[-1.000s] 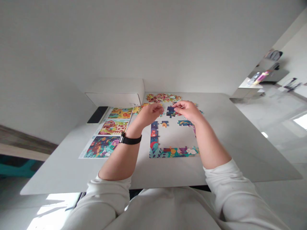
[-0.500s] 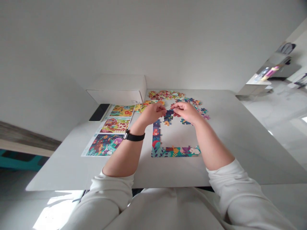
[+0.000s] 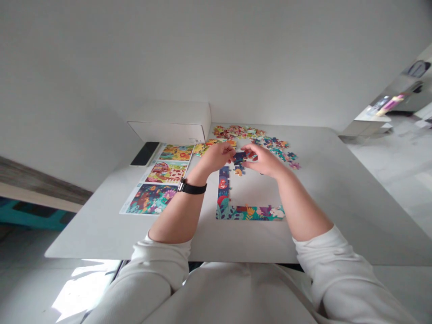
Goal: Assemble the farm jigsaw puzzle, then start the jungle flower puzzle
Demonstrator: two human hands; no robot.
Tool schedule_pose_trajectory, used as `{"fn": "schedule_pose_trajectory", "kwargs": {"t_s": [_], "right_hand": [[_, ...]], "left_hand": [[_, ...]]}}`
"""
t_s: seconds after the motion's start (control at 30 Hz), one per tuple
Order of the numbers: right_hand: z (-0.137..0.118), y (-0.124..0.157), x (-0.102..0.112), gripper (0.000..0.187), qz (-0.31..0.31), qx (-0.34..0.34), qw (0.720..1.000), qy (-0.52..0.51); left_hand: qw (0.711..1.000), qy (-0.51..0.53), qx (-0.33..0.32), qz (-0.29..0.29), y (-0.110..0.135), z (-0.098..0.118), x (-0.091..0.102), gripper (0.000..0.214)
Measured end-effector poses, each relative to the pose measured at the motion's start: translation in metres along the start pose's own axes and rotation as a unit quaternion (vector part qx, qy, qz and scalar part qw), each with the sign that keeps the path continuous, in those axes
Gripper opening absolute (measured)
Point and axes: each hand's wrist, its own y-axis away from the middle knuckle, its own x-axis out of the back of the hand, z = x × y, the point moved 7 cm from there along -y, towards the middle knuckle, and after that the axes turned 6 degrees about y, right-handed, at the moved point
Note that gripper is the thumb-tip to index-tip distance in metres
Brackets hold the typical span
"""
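My left hand, with a black band at the wrist, has its fingertips closed on the left edge of a dark blue jigsaw puzzle piece. My right hand is at the right of that piece, thumb and fingers spread apart, its thumb close to the piece. Just below lies a joined piece with an orange patch. The partly joined puzzle border runs down the left side and along the bottom, nearer to me. My fingers hide part of the pieces between them.
Loose puzzle pieces are heaped at the back, with more coloured pieces behind my right hand. Left of my arm lie a picture sheet and a phone. A white box stands against the wall on the white table.
The fingers of my right hand have spread apart from a closer pinch. My left hand stays at the dark blue piece. The whole view has shifted slightly.
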Motion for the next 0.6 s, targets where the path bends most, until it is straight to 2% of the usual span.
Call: {"fn": "schedule_pose_trajectory", "kwargs": {"t_s": [0.1, 0.3, 0.43, 0.6], "right_hand": [[-0.015, 0.002, -0.003, 0.061, 0.004, 0.071, 0.996, 0.056], [-0.028, 0.002, -0.004, 0.050, 0.042, 0.133, 0.984, 0.114], [-0.029, 0.001, -0.008, 0.038, 0.039, 0.137, 0.981, 0.129], [-0.025, 0.001, -0.014, 0.033, 0.024, 0.126, 0.983, 0.130]], "left_hand": [[1.000, -0.010, 0.013, 0.013, 0.001, 0.001, 0.008, 0.022], [0.998, -0.032, 0.031, 0.033, 0.003, 0.001, 0.017, 0.024], [0.999, -0.034, 0.031, 0.027, 0.003, 0.000, 0.014, 0.025], [0.999, -0.031, 0.039, 0.005, 0.002, -0.006, 0.009, 0.025]]}}
